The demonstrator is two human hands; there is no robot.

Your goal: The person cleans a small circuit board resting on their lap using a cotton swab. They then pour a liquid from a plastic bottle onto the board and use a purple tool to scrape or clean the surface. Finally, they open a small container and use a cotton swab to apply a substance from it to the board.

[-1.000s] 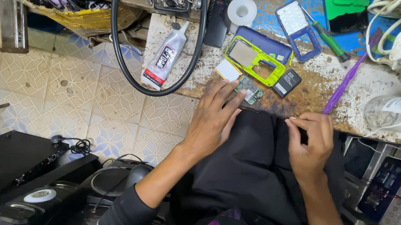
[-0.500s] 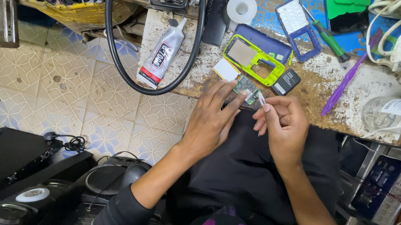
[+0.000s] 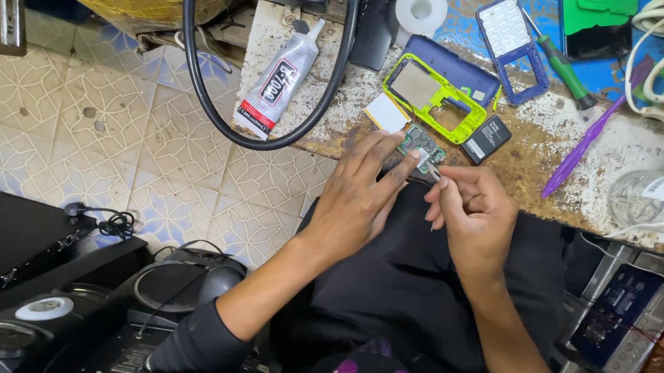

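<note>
While the person sits with dark trousers [image 3: 421, 280] nearest the camera, both bare hands reach up to the near edge of a worn workbench [image 3: 518, 162]. Left hand [image 3: 360, 194]: fingers spread fairly wide and laid flat, fingertips pressing on a small green circuit board [image 3: 420, 144] that lies at the bench edge. Right hand [image 3: 471, 207]: curled narrow, thumb and forefinger pinched on a thin metal tool [image 3: 431, 169], likely tweezers or a fine probe, its tip touching the board's near end.

Handling judgement: board looks very light, thin and stiff, and fragile at the soldered parts; it would skid on the gritty surface unless pinned. Best taken by its bare edges, not across the face.

Just beyond the board: a pale yellow square pad [image 3: 386, 112] to its left, a small black battery [image 3: 486, 139] to its right. Behind them a lime-green phone frame [image 3: 434, 98] rests on a dark blue cover [image 3: 454, 67]. Left of these, a glue tube [image 3: 279, 80] lies inside a loop of black cable [image 3: 195, 71]. Right, a purple plastic pry tool [image 3: 582, 148].

Farthest back: a white tape roll [image 3: 421, 7], a blue keypad frame [image 3: 514, 36], a green-handled screwdriver [image 3: 564, 70].
</note>
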